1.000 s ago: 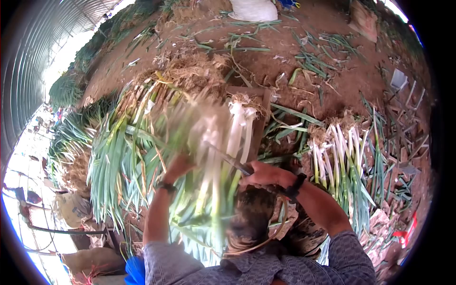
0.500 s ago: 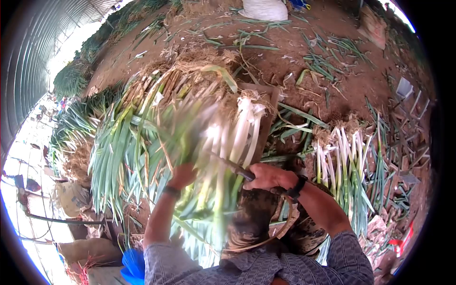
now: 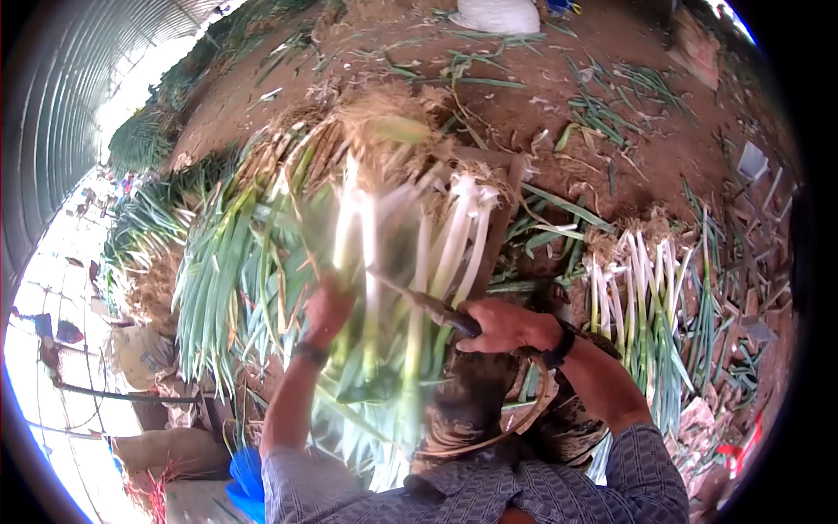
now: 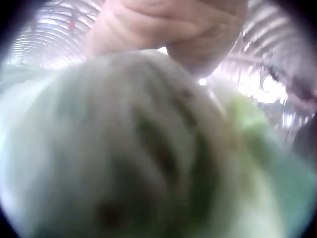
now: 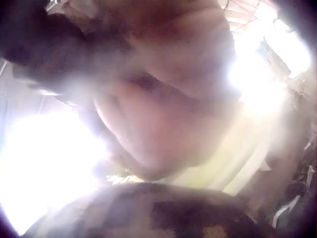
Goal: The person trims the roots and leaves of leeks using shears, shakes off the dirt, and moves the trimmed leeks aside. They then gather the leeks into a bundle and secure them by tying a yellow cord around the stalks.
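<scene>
- Left hand (image 3: pixel 330 306): fingers appear folded round long, green-and-white onion stalks (image 3: pixel 347 214); blur hides exact finger placement.
- Right hand (image 3: pixel 506 325): fingers curl firmly round a dark-handled, narrow, blade-like tool (image 3: pixel 429 304).
- Stalks: upright in view, roots away from the wearer, beside the tool's tip.
- Hazard: a loose left grip could let stalks twist, misdirecting the tip towards bare fingers.
- Hazard: excess pressure could split the white stems.

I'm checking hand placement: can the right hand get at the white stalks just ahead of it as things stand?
Probably yes: nothing seems to lie between the right hand and the white stalks, though a dark-handled tool fills its grip.
</scene>
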Motion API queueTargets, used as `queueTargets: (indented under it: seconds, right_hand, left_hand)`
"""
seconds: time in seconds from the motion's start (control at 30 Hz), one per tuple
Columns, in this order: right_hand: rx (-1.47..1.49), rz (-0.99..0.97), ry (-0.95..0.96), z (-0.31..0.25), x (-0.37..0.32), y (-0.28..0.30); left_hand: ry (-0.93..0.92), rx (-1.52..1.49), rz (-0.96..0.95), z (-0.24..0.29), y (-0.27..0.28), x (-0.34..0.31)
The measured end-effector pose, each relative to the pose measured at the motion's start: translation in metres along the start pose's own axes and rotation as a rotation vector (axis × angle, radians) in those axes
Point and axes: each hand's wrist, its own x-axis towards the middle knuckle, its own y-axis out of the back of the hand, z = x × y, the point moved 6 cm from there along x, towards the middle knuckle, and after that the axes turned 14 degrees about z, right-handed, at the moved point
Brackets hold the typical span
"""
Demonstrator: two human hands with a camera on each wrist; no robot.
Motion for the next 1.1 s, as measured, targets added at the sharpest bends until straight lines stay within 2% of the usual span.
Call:
queueTargets:
  seconds: [0.07, 0.2, 0.3, 0.33, 0.4, 0.43, 0.47, 0.53, 0.57, 0.6, 0.67, 0.73, 0.8, 0.87, 0.97, 1.0, 1.1]
  right_hand:
    - [-0.127, 0.005, 0.008, 0.000, 0.002, 0.003]
    - [-0.194, 0.108, -0.013, 0.000, -0.001, 0.005]
    - [-0.266, 0.181, 0.073, 0.006, 0.002, -0.012]
    - [-0.221, 0.259, 0.072, 0.008, 0.005, -0.008]
    - [-0.132, 0.426, 0.070, 0.011, 0.010, 0.004]
    - [-0.159, 0.455, 0.092, 0.010, 0.011, 0.007]
    - [-0.185, 0.485, 0.112, 0.009, 0.013, 0.009]
    - [-0.226, 0.540, 0.181, 0.007, 0.016, 0.012]
    - [-0.215, 0.564, 0.153, 0.014, 0.020, 0.011]
    - [-0.203, 0.589, 0.124, 0.024, 0.025, 0.010]
    - [-0.215, 0.600, 0.128, 0.023, 0.026, 0.012]
    - [-0.261, 0.580, 0.197, 0.008, 0.024, 0.017]
    - [-0.145, 0.616, 0.147, 0.015, 0.030, 0.016]
    - [-0.142, 0.691, 0.108, 0.022, 0.032, 0.019]
    - [-0.173, 0.646, 0.133, 0.007, 0.026, 0.028]
    - [-0.159, 0.651, 0.153, 0.012, 0.027, 0.026]
    - [-0.114, 0.660, 0.194, 0.019, 0.027, 0.024]
  left_hand:
    - [0.114, 0.001, -0.094, -0.025, -0.021, 0.002]
    - [0.023, 0.019, 0.126, -0.013, -0.013, 0.003]
    - [-0.015, 0.017, 0.110, -0.011, -0.009, 0.015]
    - [0.115, -0.071, 0.008, -0.014, -0.011, 0.019]
    - [0.170, -0.243, 0.005, -0.008, -0.012, 0.016]
    - [0.189, -0.333, -0.002, -0.003, -0.015, 0.016]
    - [0.185, -0.360, -0.115, 0.002, -0.020, 0.015]
    - [0.197, -0.539, -0.061, 0.012, -0.026, 0.010]
    - [0.209, -0.628, -0.034, 0.015, -0.028, 0.008]
    - [0.306, -0.748, -0.136, 0.022, -0.026, 0.007]
    - [0.330, -0.771, -0.126, 0.041, -0.011, 0.004]
    - [0.344, -0.779, -0.148, 0.034, -0.015, -0.003]
    - [0.136, -0.608, -0.153, 0.020, -0.023, -0.002]
    - [0.253, -0.685, -0.198, 0.009, -0.033, -0.008]
    - [0.295, -0.769, -0.190, 0.025, -0.027, -0.008]
    - [0.316, -0.734, -0.193, 0.033, -0.019, -0.006]
    - [0.222, -0.460, -0.255, 0.037, -0.021, -0.007]
